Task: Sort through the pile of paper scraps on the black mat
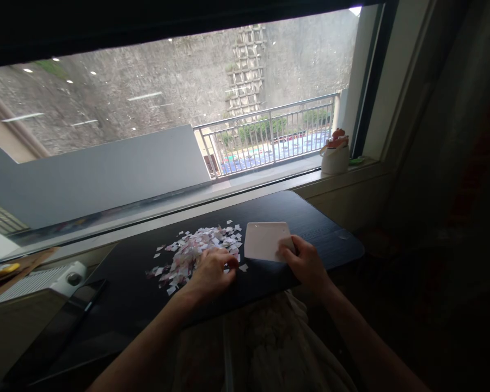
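Note:
A loose heap of small paper scraps, white with some reddish print, is spread over the black table. My left hand rests at the near side of the heap with its fingers curled down onto the scraps. What those fingers hold, if anything, is hidden. To the right of the heap, my right hand grips a flat white board by its right edge, thumb on top. The board has rounded corners and a small hole near its far right corner. It is tilted close above the table, and a few scraps lie near its left edge.
The black table stands against a window sill. A dark flat device lies at its left side. Beyond that is a white slatted appliance with a yellow-handled item near it. A white pot stands on the sill.

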Tool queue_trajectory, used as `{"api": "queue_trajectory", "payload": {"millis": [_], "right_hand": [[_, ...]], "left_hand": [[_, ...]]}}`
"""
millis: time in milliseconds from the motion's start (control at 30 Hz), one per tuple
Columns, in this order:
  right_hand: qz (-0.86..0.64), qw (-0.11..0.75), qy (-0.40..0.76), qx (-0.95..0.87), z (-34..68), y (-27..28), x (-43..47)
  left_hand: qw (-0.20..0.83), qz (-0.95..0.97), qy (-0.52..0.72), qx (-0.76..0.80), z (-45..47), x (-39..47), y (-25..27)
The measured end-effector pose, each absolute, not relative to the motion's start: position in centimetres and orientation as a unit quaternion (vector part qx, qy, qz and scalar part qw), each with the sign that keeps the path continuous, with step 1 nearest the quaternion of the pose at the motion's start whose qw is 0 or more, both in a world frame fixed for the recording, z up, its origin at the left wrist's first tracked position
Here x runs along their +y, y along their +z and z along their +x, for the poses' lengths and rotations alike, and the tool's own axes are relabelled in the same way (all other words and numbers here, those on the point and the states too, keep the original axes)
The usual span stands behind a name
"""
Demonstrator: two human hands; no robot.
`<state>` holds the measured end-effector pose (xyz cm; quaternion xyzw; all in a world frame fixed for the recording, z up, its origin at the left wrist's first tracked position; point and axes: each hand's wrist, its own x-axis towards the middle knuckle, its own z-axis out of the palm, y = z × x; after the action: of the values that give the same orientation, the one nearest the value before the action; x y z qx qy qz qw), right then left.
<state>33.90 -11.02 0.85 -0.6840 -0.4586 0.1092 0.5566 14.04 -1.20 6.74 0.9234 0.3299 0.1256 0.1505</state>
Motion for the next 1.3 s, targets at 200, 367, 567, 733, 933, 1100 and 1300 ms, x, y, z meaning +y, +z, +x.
{"api": "queue_trajectory", "payload": {"millis": [200, 367, 567, 733, 933, 1100, 1300], "right_hand": [[-0.686, 0.555, 0.122, -0.455, 33.9, 1.1, -11.1], [-0.688, 0.555, 0.13, -0.449, 34.1, 1.2, -11.4], [-0.708, 0.526, 0.17, -0.44, 35.1, 0.7, -11.2], [-0.709, 0.519, 0.174, -0.444, 35.4, 0.5, -11.1], [-0.727, 0.508, 0.142, -0.44, 35.7, 0.3, -11.0], [-0.731, 0.487, 0.166, -0.448, 36.6, 0.3, -10.9], [-0.726, 0.528, 0.142, -0.417, 35.4, 0.8, -11.2]], "left_hand": [[0.093, 0.936, 0.074, 0.332, 16.1, -1.4, 6.3], [0.048, 0.937, 0.068, 0.339, 16.7, -2.1, 6.0], [0.029, 0.905, 0.182, 0.383, 9.7, -0.3, 6.7], [-0.084, 0.792, 0.212, 0.566, -4.0, 3.0, 6.5], [-0.088, 0.691, 0.129, 0.706, -12.5, 3.8, 5.3], [-0.114, 0.675, 0.237, 0.69, -14.1, 3.7, 5.8], [-0.17, 0.71, 0.332, 0.597, -12.5, 2.3, 5.9]]}}
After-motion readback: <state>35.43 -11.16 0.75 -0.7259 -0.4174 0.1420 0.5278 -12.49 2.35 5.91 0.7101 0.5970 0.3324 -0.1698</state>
